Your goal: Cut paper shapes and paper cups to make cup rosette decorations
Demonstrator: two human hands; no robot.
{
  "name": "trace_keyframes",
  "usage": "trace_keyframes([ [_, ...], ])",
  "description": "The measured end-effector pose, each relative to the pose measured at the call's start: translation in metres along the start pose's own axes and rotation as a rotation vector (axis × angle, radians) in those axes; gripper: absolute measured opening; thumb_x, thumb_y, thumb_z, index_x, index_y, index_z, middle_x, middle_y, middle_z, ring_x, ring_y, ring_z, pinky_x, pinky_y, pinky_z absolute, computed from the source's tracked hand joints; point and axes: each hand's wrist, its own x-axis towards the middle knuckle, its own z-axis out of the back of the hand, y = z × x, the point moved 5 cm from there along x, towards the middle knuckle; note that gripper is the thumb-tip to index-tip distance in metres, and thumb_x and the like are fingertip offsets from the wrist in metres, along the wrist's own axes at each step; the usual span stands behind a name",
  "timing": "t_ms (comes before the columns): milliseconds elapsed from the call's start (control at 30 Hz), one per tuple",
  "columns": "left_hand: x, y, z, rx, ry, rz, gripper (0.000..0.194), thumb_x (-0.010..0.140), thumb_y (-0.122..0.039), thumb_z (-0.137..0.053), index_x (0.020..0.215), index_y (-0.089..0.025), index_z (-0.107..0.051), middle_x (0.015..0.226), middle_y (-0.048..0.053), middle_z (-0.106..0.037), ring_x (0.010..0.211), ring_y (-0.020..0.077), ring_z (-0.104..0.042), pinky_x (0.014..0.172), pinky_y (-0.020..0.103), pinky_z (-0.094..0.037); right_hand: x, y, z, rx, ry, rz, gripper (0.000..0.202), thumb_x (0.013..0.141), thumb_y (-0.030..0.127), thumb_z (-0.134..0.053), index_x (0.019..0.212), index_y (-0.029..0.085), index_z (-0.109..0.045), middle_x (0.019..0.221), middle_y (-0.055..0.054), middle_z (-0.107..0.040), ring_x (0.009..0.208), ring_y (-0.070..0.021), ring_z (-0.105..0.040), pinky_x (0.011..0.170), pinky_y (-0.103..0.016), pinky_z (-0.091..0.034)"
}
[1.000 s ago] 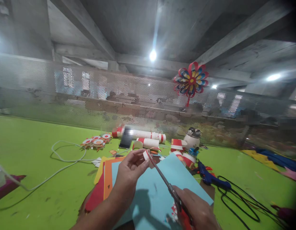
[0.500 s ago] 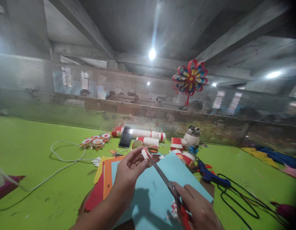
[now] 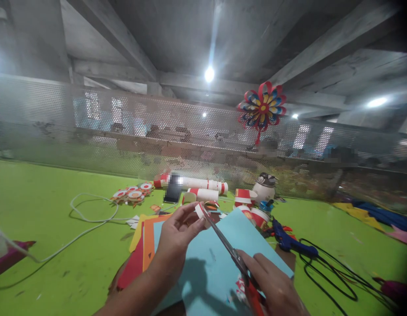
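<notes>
Head: our left grip (image 3: 176, 237) pinches red-white paper ring (image 3: 199, 211), right grip (image 3: 274, 283) clasps red-handled scissors (image 3: 235, 258), poses nearly unchanged; green bench (image 3: 55, 224), perforated screen (image 3: 101, 140), concrete ceiling (image 3: 190, 35).

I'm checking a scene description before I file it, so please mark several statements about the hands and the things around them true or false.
1. The right hand holds the scissors. True.
2. The left hand holds the blue glue gun. False: it holds a small red and white paper piece; the glue gun lies on the green table.
3. The light blue paper lies beneath the hands. True.
4. The flower decoration lies flat on the table. False: it is up in front of the perforated screen.
5. The glue gun is to the right of the light blue paper. True.
</notes>
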Motion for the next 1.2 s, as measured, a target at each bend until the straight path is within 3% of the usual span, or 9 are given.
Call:
trace_keyframes([
  [233,-0.001,-0.001,-0.001,-0.045,0.037,0.0,0.037,0.063,-0.02,-0.077,0.097,-0.014,-0.065,0.101,0.015,-0.067,0.097,0.0275,-0.062,0.085,0.041,-0.049,0.001,-0.001,-0.002,-0.026,0.021,-0.006,0.041,0.086,0.016,-0.043,0.126,0.013,-0.039,0.076,-0.005,-0.053,0.065,-0.0191,-0.056,0.056,-0.029,-0.046],
  [633,0.001,0.003,0.0,-0.106,0.116,0.047,0.033,0.071,-0.02,-0.071,0.101,-0.013,-0.061,0.096,0.013,-0.069,0.088,0.0243,-0.065,0.084,0.041,-0.048,-0.001,-0.004,-0.003,-0.062,0.075,-0.009,0.047,0.082,0.012,-0.047,0.128,0.012,-0.038,0.078,-0.005,-0.052,0.068,-0.0193,-0.056,0.057,-0.03,-0.046],
  [1200,0.006,0.009,0.005,-0.037,0.053,-0.023,0.038,0.068,-0.02,-0.074,0.103,-0.014,-0.061,0.104,0.013,-0.066,0.097,0.0237,-0.061,0.087,0.039,-0.047,0.0,-0.004,-0.001,-0.028,0.088,0.004,0.04,0.088,0.021,-0.045,0.127,0.013,-0.039,0.078,-0.005,-0.054,0.067,-0.0188,-0.057,0.058,-0.028,-0.046],
])
